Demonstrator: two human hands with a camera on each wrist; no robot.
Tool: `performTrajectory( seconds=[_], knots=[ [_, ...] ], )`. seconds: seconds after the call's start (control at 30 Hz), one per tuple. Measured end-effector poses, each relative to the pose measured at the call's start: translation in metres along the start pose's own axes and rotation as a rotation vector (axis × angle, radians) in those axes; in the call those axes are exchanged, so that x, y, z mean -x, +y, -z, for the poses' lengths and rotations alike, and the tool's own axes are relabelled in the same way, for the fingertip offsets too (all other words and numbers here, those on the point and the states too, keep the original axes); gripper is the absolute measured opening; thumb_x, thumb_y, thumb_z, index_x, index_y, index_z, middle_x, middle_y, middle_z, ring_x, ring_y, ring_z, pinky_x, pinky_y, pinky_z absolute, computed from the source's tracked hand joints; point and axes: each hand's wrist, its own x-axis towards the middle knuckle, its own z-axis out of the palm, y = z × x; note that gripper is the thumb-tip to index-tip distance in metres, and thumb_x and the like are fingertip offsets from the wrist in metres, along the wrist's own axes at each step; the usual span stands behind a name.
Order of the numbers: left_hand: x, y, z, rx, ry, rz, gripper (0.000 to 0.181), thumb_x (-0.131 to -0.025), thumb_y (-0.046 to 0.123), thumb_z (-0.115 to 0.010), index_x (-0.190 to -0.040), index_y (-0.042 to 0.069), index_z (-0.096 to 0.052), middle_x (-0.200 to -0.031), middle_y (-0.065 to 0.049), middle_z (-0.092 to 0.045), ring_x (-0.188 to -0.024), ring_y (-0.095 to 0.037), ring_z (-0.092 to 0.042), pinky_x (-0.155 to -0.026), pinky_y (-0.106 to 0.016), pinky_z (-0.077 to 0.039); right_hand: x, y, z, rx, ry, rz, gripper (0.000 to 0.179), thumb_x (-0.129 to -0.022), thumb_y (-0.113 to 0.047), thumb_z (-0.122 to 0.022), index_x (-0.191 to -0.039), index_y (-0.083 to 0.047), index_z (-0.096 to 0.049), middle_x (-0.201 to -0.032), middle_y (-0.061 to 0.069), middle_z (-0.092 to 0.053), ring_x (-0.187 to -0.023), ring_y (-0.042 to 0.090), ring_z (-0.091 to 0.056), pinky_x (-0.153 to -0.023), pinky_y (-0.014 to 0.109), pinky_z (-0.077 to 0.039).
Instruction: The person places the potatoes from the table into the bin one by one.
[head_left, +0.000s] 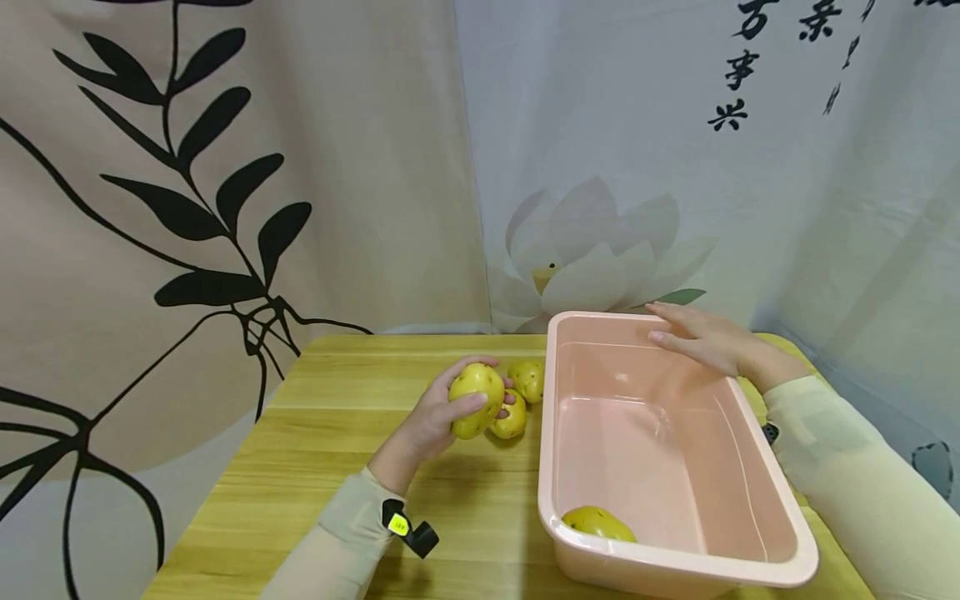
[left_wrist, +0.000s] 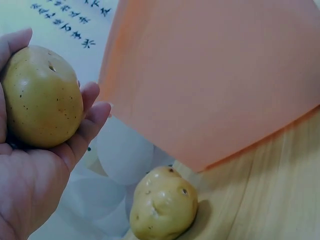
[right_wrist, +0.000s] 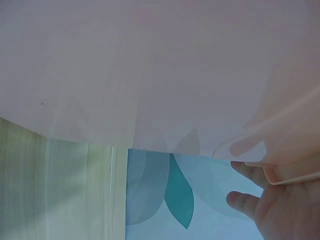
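My left hand [head_left: 435,414] grips a yellow potato [head_left: 477,400] above the table, fingers and thumb round it. The left wrist view also shows this potato [left_wrist: 44,97] in the palm. Just beyond that hand, two more potatoes lie on the table, a nearer one [head_left: 510,417] partly covered by the fingers and a farther one [head_left: 527,379] beside the basin. A pink plastic basin [head_left: 551,433] stands to the right, with one potato [head_left: 598,523] at its near left corner. My right hand [head_left: 708,340] rests across the basin's far right rim, its visible fingers fairly straight.
The wooden table [head_left: 322,467] carries everything. Behind it hangs a printed cloth [head_left: 390,167] with dark leaves, a pale lotus and writing. A black wrist strap [head_left: 408,529] sits on the left sleeve. The basin's tall walls rise between the two hands.
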Motion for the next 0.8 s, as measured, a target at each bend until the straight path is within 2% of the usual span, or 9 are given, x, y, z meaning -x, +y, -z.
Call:
performTrajectory(
  seconds=[0.37, 0.53, 0.8],
  knots=[
    [-0.007, 0.014, -0.010, -0.002, -0.048, -0.032, 0.053, -0.089, 0.006, -0.057, -0.139, 0.004, -0.040, -0.120, -0.020, -0.054, -0.108, -0.031, -0.058, -0.091, -0.046, -0.051, 0.001, -0.001, 0.002, 0.013, -0.019, 0.017, 0.069, -0.098, -0.051, -0.046, -0.153, -0.015, -0.026, -0.155, 0.017, -0.025, -0.140, 0.043, -0.021, -0.106, 0.063, -0.020],
    [-0.011, 0.021, -0.014, -0.030, -0.060, -0.048, 0.052, -0.089, 0.006, -0.060, -0.138, 0.004, -0.043, -0.119, -0.021, -0.053, -0.107, -0.029, -0.057, -0.090, -0.044, -0.051, 0.001, -0.003, 0.004, 0.006, -0.032, 0.015, 0.070, -0.098, -0.052, -0.046, -0.153, -0.014, -0.025, -0.155, 0.018, -0.025, -0.140, 0.044, -0.020, -0.106, 0.064, -0.020],
    [-0.020, 0.031, -0.022, -0.112, -0.043, -0.058, 0.046, -0.086, 0.011, -0.063, -0.130, 0.009, -0.051, -0.119, -0.020, -0.054, -0.099, -0.027, -0.059, -0.084, -0.040, -0.054, 0.001, 0.000, 0.001, 0.002, -0.012, 0.002, 0.070, -0.097, -0.054, -0.044, -0.153, -0.015, -0.026, -0.156, 0.015, -0.025, -0.140, 0.042, -0.021, -0.106, 0.063, -0.020]
  ],
)
